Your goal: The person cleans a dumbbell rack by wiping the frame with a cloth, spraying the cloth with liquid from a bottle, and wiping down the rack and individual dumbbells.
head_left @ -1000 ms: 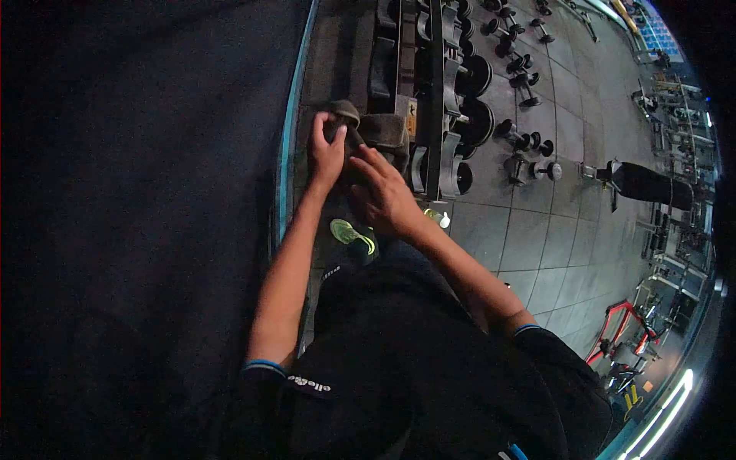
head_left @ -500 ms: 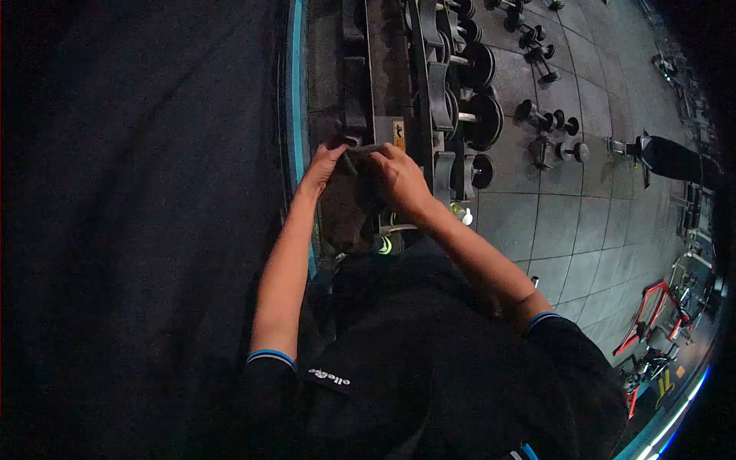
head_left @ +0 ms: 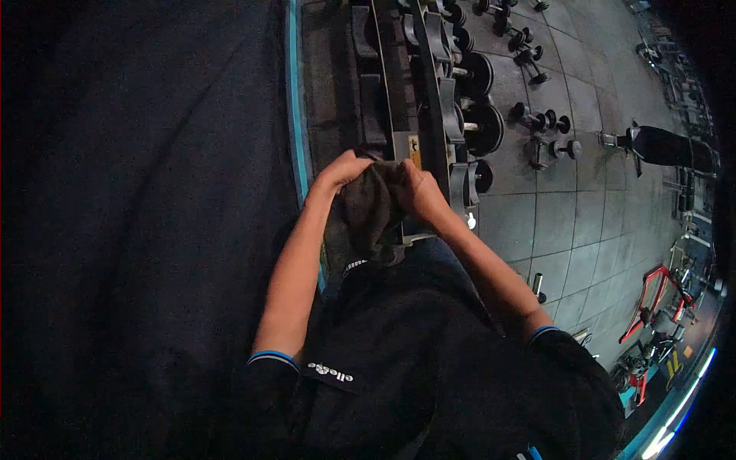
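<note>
Dark brown, one creased, soft-looking cloth [head_left: 369, 205] is showing; I am counting two grips: left hand [head_left: 347, 170] and right hand [head_left: 419, 192], each closed, pinching its far edge.

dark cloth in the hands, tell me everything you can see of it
The dark cloth is a dull brownish grey and looks like soft fabric, perhaps a towel. It is bunched, with loose folds running down from its upper edge. The left hand and right hand grip that edge at either side, and the rest hangs between them, beside the dumbbell rack. Whether its lower end touches anything is too dark to tell.
</note>
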Available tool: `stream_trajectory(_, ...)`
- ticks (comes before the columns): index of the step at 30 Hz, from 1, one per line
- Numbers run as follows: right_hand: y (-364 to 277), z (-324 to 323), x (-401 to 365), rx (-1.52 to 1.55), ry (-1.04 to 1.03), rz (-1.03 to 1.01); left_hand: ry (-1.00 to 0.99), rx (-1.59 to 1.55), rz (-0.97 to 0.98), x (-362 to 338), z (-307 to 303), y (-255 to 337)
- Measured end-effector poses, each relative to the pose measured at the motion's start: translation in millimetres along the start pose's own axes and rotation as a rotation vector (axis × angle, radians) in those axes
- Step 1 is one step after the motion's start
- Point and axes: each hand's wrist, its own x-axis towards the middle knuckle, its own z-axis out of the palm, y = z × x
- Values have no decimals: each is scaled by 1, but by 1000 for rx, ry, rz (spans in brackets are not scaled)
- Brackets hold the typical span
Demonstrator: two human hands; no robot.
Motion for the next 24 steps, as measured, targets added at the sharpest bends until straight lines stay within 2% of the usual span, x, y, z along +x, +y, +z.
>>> stream_trajectory(3,5,6,-8,-16,5,1,128,-1,-129,-5,-1,-11)
stream_trajectory(6,-30,-15,-18,41,24,18,-27,-114,-109,-75,-7,27)
stream_trajectory(7,-33,-18,-19,27,57,-93,40,-54,-32,-64,-12,6)
stream_trajectory(9,-51,-37,-11,25,131,-114,198,-162,106,-44,-30,-38)
stream_trajectory(10,-62,-47,-6,27,167,-119,281,-332,156,-37,-42,-56)
stream_trajectory(12,-73,-69,24,12,281,-98,496,-328,493,-22,-68,-53)
stream_trajectory(13,-78,-89,37,16,335,-116,499,-305,554,-36,-72,-20)
stream_trajectory(15,-76,-105,99,92,476,-111,531,-291,615,-12,-89,44)
stream_trajectory(16,-68,-105,136,116,603,-196,569,-292,610,5,-90,65)
stream_trajectory(17,-62,-98,164,141,727,-282,512,-345,603,19,-84,77)
stream_trajectory(19,-48,-61,189,-211,619,-296,400,-446,594,43,-80,97)
stream_trajectory(20,-46,-52,184,-371,562,-303,389,-301,557,50,-72,90)
stream_trajectory(22,-31,-14,209,-545,343,-263,363,-276,556,88,-72,49)
stream_trajectory(23,-26,-5,224,-586,402,-315,364,-295,549,75,-69,43)
stream_trajectory(24,-27,-4,239,-618,327,-286,364,-311,540,58,-63,32)
